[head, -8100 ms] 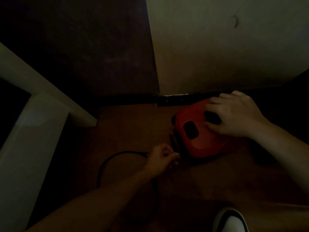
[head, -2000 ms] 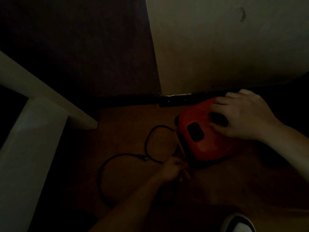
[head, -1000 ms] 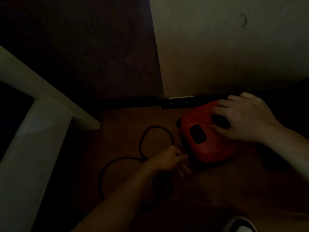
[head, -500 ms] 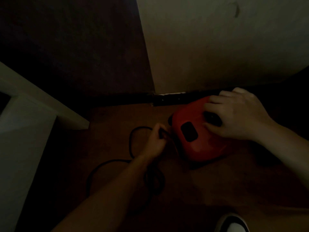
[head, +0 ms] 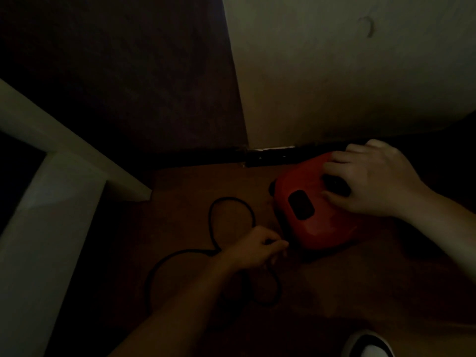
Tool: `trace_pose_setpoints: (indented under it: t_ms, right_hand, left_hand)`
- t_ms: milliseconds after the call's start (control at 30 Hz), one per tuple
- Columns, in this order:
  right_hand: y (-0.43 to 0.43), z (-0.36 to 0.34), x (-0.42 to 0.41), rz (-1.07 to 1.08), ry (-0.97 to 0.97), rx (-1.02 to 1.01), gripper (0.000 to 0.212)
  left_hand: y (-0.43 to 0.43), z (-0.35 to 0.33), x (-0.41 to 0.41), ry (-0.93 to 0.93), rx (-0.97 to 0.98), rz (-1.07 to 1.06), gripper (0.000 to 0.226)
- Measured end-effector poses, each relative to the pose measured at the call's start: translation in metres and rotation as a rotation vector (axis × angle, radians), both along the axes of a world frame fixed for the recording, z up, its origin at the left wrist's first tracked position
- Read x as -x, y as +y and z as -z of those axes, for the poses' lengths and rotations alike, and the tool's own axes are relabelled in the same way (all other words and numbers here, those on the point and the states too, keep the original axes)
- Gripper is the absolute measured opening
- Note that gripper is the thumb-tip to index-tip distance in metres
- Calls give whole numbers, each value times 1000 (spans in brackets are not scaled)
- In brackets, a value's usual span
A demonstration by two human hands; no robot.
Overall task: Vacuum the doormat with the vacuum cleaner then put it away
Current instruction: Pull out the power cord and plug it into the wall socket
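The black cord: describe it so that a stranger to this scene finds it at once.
Find the pale wall, then the red vacuum cleaner on the brown floor below it. Left of it lies the black cord, the only thin, looping line there.

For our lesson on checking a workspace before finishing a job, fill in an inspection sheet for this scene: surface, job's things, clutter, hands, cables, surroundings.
Surface: brown floor, dimly lit.
Job's things: red vacuum cleaner sits on the floor close to the wall; no doormat can be made out.
Clutter: nothing seen.
Hands: right hand grips the black handle on top of the vacuum cleaner; left hand pinches the cord beside the vacuum cleaner's body.
Cables: the black cord lies in loose loops on the floor, left of the vacuum cleaner.
Surroundings: pale wall behind, dark panel beside it, white frame at left, shoe at the bottom edge.
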State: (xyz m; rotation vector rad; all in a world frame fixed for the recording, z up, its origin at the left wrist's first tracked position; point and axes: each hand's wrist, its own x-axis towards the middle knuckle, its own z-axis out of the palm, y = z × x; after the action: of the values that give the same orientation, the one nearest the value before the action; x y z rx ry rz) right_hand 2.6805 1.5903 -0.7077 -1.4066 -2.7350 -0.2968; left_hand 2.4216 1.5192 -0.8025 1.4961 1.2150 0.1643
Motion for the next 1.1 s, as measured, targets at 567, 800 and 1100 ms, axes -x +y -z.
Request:
trace_pose_setpoints:
  t_ms: [567,800,1100]
  right_hand:
    - [0,0,-1,-26,-2,2,39]
    - [-3,-10,4,27,-87,105,42]
    - [0,-25,57,86,-78,246,70]
  left_hand:
    - [42,56,22,50,36,-717,9]
    - [22,-25,50,-70,15,-211,12]
    - [-56,-25,47,58,129,-65,58]
